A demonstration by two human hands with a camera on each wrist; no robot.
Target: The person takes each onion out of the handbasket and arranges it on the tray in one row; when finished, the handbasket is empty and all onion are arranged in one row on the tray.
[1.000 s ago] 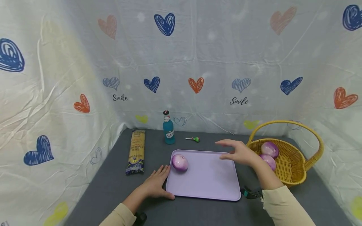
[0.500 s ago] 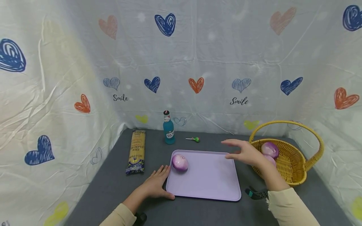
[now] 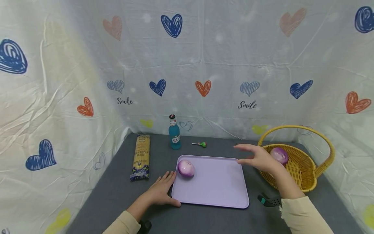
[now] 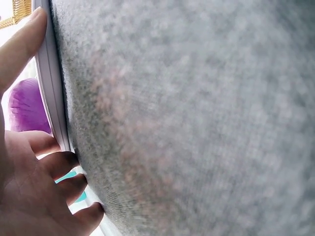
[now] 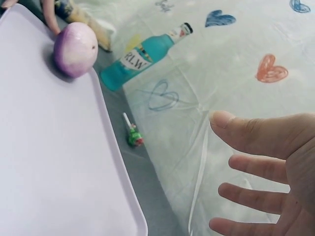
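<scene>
My left hand [image 3: 160,191] lies with spread fingers at the left edge of the lilac tray [image 3: 216,185]; its thumb meets the near left corner. One purple onion [image 3: 186,168] sits in the tray's far left corner, close to those fingertips, and shows behind the rim in the left wrist view. My right hand [image 3: 258,157] is in the air between the tray's far right corner and the yellow wicker basket [image 3: 304,175], fingers apart and holding nothing. Inside the basket another purple onion [image 3: 279,155] shows, partly covered by the hand and forearm.
Behind the tray stand a blue bottle [image 3: 174,135] and a small lollipop [image 3: 201,144]. A yellow packet [image 3: 140,157] lies left of the tray. The basket's tall handle [image 3: 292,126] arches up at the right. A heart-printed cloth [image 3: 219,65] hangs behind the grey table.
My right hand has moved right, from over the tray's far right part toward the basket, and its arm now hides the basket's lower onion. My left hand stays put.
</scene>
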